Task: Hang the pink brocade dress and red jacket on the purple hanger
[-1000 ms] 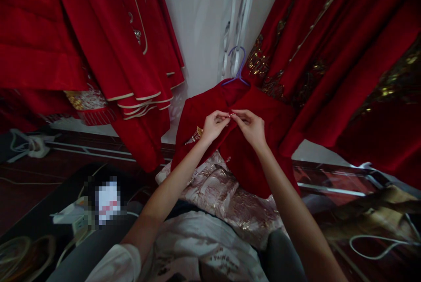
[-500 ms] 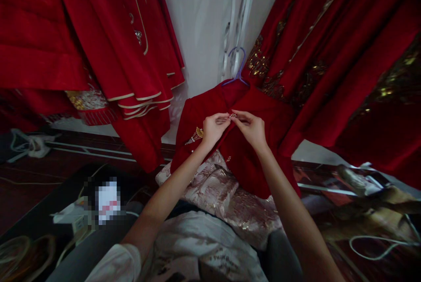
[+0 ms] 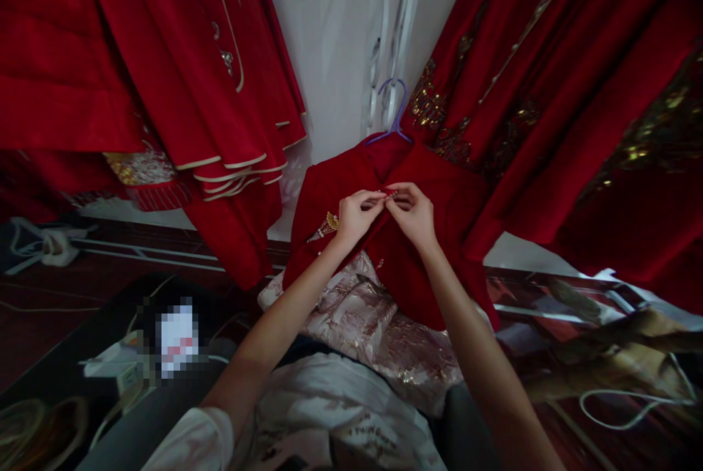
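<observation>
A red jacket [image 3: 455,196] on a purple hanger [image 3: 398,127] lies spread in front of me, its collar toward the wall. My left hand [image 3: 356,218] pinches the jacket's front edge just below the collar. Close beside it, my right hand [image 3: 414,216] pinches the opposite front edge, fingertips nearly meeting the left ones. A small shiny fastening shows between the fingers, too small to make out fully. Left of my left hand sits a gold beaded ornament [image 3: 329,223] on the jacket. Under the jacket, pale pink brocade cloth [image 3: 378,324] covers my lap.
Red garments [image 3: 220,119] hang at the left, and more with gold sequins [image 3: 428,101] at the right. At lower left, a power strip [image 3: 113,361] and cables rest on a dark surface. A white cable loop [image 3: 620,412] lies at lower right.
My right hand has shifted slightly left and its fingers have changed position at the fastening. My left hand stays almost in place. The whole view has moved a little.
</observation>
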Tool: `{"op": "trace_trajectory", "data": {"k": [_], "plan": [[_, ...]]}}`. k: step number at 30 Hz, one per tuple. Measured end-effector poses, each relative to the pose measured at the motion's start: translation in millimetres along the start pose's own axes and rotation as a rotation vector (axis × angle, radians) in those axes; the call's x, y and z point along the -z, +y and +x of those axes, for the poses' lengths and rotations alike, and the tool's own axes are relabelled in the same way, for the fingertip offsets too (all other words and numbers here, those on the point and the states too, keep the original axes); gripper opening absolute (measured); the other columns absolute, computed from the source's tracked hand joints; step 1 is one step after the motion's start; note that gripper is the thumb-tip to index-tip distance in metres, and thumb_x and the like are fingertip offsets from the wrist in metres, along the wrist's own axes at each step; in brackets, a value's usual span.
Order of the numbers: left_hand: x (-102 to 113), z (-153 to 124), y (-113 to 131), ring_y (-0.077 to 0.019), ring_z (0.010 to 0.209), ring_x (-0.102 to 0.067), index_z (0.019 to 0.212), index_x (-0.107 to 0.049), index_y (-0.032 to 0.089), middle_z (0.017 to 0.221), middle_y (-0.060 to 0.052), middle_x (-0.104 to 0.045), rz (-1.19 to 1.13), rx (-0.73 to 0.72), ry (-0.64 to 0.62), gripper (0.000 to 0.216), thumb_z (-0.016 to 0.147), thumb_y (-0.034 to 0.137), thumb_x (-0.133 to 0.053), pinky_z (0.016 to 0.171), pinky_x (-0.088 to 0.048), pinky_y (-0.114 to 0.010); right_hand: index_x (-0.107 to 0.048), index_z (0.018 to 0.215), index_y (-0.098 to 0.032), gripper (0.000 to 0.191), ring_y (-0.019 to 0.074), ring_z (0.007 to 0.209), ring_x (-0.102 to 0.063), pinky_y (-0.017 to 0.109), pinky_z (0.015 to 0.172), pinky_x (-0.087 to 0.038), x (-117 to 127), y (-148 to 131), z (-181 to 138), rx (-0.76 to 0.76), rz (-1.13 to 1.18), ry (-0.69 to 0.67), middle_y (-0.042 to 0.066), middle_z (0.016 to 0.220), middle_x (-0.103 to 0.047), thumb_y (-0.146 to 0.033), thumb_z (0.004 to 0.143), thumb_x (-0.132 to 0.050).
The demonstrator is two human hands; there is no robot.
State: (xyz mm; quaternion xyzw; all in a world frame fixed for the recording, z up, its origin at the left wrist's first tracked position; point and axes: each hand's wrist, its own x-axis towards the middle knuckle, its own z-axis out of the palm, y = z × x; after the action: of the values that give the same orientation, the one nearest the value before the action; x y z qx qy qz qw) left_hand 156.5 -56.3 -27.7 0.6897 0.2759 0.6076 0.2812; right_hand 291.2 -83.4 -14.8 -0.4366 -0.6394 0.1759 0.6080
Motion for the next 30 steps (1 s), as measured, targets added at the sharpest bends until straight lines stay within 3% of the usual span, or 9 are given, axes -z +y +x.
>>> {"op": "trace_trajectory", "data": {"k": [6,10,13,15,17,20,23,26,30], "plan": [[11,-30,1,-0.0173,0.103,-0.059,0.125,-0.051,0.021,0.115,-0.010,-0.058,0.134,-0.023,0.030,0.046,0.082,0.029,-0.065,0.086,-0.053,-0.031,-0.039,0.121,-0.025,0.035,0.0161,0.102,-0.061,0.033,0.079,-0.056,4,17,-35,-0.067,0.168,-0.055,0.009,0.123,-0.055,-0.030,0.086,-0.047],[29,-69,5,-0.0220,0.113,-0.051,0.130,-0.047,0.022,0.120,-0.009,-0.051,0.401,-0.033,-0.015,0.059,0.075,0.024,-0.070,0.101,-0.043,-0.040,-0.045,0.107,-0.020,0.026,0.0156,0.082,-0.062,0.034,0.074,-0.054,11,22,-54,-0.180,-0.151,-0.352,0.009,0.106,-0.059,-0.030,0.083,-0.051],[40,-91,3,-0.0246,0.117,-0.047,0.128,-0.048,0.024,0.120,-0.009,-0.047,0.542,0.019,-0.063,0.058,0.074,0.016,-0.067,0.105,-0.038,-0.044,-0.044,0.108,-0.017,0.047,0.0184,0.085,-0.061,0.035,0.078,-0.051,3,21,-65,-0.212,-0.405,-0.606,0.012,0.108,-0.056,-0.034,0.072,-0.068],[44,-99,-2,-0.0250,0.118,-0.047,0.126,-0.050,0.024,0.119,-0.008,-0.047,0.592,0.047,-0.105,0.055,0.074,0.010,-0.063,0.106,-0.038,-0.044,-0.042,0.109,-0.016,0.058,0.0224,0.095,-0.059,0.036,0.082,-0.049,-8,21,-72,-0.235,-0.571,-0.660,0.015,0.113,-0.053,-0.027,0.062,-0.075],[46,-103,-7,-0.0239,0.116,-0.050,0.126,-0.051,0.023,0.117,-0.008,-0.049,0.610,0.064,-0.150,0.052,0.077,0.008,-0.059,0.103,-0.040,-0.041,-0.043,0.107,-0.015,0.052,0.0238,0.100,-0.057,0.034,0.083,-0.047,-17,23,-74,-0.250,-0.675,-0.646,0.016,0.113,-0.053,-0.020,0.064,-0.071],[50,-100,-11,-0.0219,0.107,-0.057,0.122,-0.055,0.022,0.112,-0.009,-0.057,0.620,0.098,-0.159,0.035,0.088,0.015,-0.049,0.096,-0.046,-0.036,-0.048,0.095,-0.017,0.028,0.0188,0.086,-0.059,0.028,0.074,-0.044,-18,27,-70,-0.245,-0.651,-0.680,0.009,0.094,-0.060,-0.016,0.071,-0.062],[55,-92,-8,-0.0218,0.097,-0.064,0.112,-0.061,0.021,0.105,-0.008,-0.066,0.616,0.174,-0.064,0.027,0.095,0.029,-0.042,0.087,-0.049,-0.033,-0.050,0.087,-0.019,0.015,0.0134,0.067,-0.056,0.023,0.063,-0.040,1,26,-58,-0.256,-0.521,-0.746,0.000,0.073,-0.059,-0.017,0.074,-0.057],[61,-88,-2,-0.0223,0.090,-0.066,0.114,-0.063,0.021,0.101,-0.008,-0.070,0.625,0.254,0.078,0.032,0.096,0.037,-0.041,0.083,-0.049,-0.033,-0.052,0.093,-0.019,0.015,0.0115,0.057,-0.050,0.022,0.055,-0.038,30,19,-46,-0.311,-0.414,-0.697,-0.003,0.064,-0.054,-0.023,0.078,-0.052],[62,-89,7,-0.0200,0.099,-0.062,0.114,-0.065,0.022,0.106,-0.008,-0.066,0.561,0.152,0.151,0.031,0.095,0.035,-0.044,0.090,-0.047,-0.032,-0.058,0.091,-0.018,0.021,0.0128,0.067,-0.055,0.024,0.062,-0.045,71,3,-36,-0.322,-0.215,-0.624,0.000,0.076,-0.061,-0.035,0.082,-0.052]]}}
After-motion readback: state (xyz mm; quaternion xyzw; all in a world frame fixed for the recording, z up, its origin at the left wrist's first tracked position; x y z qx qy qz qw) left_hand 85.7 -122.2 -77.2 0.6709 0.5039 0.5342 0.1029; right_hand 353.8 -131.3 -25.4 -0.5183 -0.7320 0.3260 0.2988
